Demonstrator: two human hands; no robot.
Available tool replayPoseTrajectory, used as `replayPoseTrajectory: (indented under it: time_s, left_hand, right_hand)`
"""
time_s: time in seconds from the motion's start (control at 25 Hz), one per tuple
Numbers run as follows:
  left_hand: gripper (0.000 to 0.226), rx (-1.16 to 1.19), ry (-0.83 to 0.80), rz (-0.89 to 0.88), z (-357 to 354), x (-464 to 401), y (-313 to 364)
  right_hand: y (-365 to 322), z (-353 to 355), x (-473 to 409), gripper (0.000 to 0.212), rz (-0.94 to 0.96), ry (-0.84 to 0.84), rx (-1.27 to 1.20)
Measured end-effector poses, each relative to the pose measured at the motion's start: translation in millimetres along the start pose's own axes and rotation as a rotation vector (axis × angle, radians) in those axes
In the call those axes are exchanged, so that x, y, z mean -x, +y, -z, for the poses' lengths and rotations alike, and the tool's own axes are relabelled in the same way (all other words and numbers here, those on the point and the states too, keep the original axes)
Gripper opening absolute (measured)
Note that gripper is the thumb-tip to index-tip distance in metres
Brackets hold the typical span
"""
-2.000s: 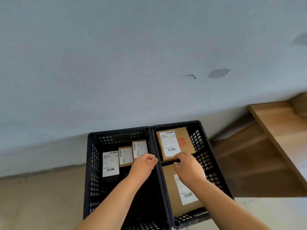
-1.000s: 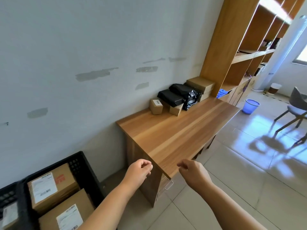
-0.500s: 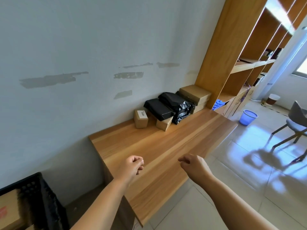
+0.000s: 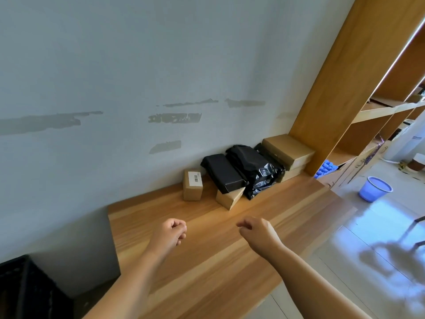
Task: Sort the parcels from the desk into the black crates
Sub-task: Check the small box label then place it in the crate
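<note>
Parcels sit against the wall at the back of the wooden desk [image 4: 207, 261]. A small cardboard box [image 4: 192, 185] with a barcode label stands at the left. A black-wrapped flat parcel [image 4: 222, 172] leans on another small brown box [image 4: 228, 198]. A crumpled black plastic bag parcel [image 4: 255, 170] lies beside it, then stacked flat brown boxes [image 4: 287, 149]. My left hand [image 4: 170, 232] and my right hand [image 4: 257, 232] hover over the desk's middle with loosely curled fingers, holding nothing. A corner of one black crate [image 4: 25, 288] shows at the lower left.
A tall wooden shelf unit [image 4: 340, 77] stands at the desk's right end. A blue bucket [image 4: 373, 192] sits on the glossy tiled floor to the right. A chair leg shows at the right edge.
The view has swung from the crates on the floor to the desk. Both empty hands have moved over the desk top, nearer the parcels.
</note>
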State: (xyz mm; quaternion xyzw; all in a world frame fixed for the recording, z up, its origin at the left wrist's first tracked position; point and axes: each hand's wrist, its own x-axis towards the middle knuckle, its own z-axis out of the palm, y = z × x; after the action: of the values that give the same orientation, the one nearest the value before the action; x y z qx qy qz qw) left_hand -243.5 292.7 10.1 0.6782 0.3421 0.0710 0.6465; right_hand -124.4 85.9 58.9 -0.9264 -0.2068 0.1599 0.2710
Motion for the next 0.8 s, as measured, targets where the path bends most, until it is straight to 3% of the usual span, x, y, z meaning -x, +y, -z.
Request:
replayPoseTrajectory:
  time_s: [0.52,0.8]
  left_hand:
    - [0.011,0.067,0.359,0.174,-116.5,-93.1,37.0]
    - [0.014,0.073,0.511,0.268,-128.0,-150.1,42.2]
  right_hand:
    - [62.3,18.3,-213.9,0.024,0.266,-0.388,0.043]
    - [42.8,-23.3,-276.1,0.026,0.327,-0.621,-0.029]
